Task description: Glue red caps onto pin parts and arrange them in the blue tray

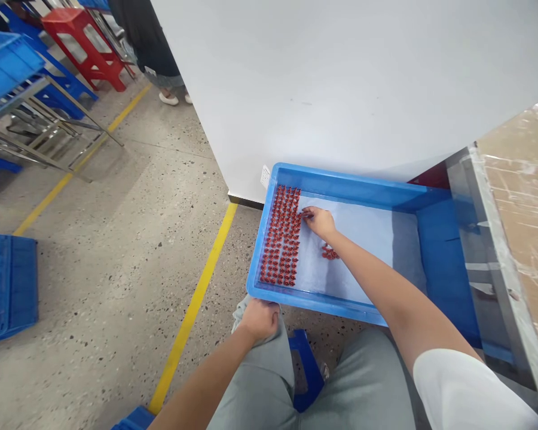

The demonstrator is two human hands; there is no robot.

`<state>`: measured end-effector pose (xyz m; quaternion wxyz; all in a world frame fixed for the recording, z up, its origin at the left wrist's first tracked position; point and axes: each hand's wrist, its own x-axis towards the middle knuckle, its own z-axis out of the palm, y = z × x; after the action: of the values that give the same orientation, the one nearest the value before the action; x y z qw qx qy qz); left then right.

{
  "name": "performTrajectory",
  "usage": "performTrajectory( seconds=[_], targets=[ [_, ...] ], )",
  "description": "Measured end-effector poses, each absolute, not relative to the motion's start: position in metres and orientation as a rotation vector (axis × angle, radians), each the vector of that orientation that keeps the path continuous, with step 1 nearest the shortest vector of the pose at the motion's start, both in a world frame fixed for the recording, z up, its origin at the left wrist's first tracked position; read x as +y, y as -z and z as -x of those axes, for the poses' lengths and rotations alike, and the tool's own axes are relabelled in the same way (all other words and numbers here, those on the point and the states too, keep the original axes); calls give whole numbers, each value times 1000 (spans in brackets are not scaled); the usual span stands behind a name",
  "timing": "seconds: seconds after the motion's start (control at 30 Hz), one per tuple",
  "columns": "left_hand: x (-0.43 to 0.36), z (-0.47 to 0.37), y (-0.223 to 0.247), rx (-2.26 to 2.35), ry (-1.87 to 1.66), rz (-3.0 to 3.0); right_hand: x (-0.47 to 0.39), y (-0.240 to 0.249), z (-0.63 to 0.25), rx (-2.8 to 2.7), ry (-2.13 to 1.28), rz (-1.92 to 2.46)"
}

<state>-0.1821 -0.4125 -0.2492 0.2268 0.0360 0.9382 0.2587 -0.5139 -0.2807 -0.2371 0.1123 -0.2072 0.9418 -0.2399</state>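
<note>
My right hand point(319, 221) reaches into a blue plastic tray point(341, 306), fingertips pinched at the right edge of the rows of small dark-red pointed parts point(281, 236). A small dark-red part seems to be between the fingertips, mostly hidden. The rows stand close together along the tray's left end, on a pale lining sheet point(367, 233). Under my right forearm lies a loose little pile of similar red parts point(329, 251), partly covered. My left hand point(260, 319) is closed in a fist on my left knee, just below the tray's near-left corner; its inside is hidden.
A white panel point(323, 89) rises behind the tray. To the right stands a metal-edged surface with wrapped cardboard point(520, 239). A blue stool point(307, 370) shows between my legs. Leftward are blue crates point(9, 286), a red stool point(83, 45), yellow floor lines and another person's legs.
</note>
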Motion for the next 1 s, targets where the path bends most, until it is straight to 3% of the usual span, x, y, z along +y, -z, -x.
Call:
performTrajectory(
  seconds=[0.3,0.47,1.0],
  targets=[
    [-413,181,249,2619,-727,-132,-194,200,492,2730,554,544],
    [-412,181,250,2634,-736,-139,-146,218,456,2679,398,600],
    [-410,184,250,2614,-711,-130,-162,245,434,2836,570,506]
  ],
)
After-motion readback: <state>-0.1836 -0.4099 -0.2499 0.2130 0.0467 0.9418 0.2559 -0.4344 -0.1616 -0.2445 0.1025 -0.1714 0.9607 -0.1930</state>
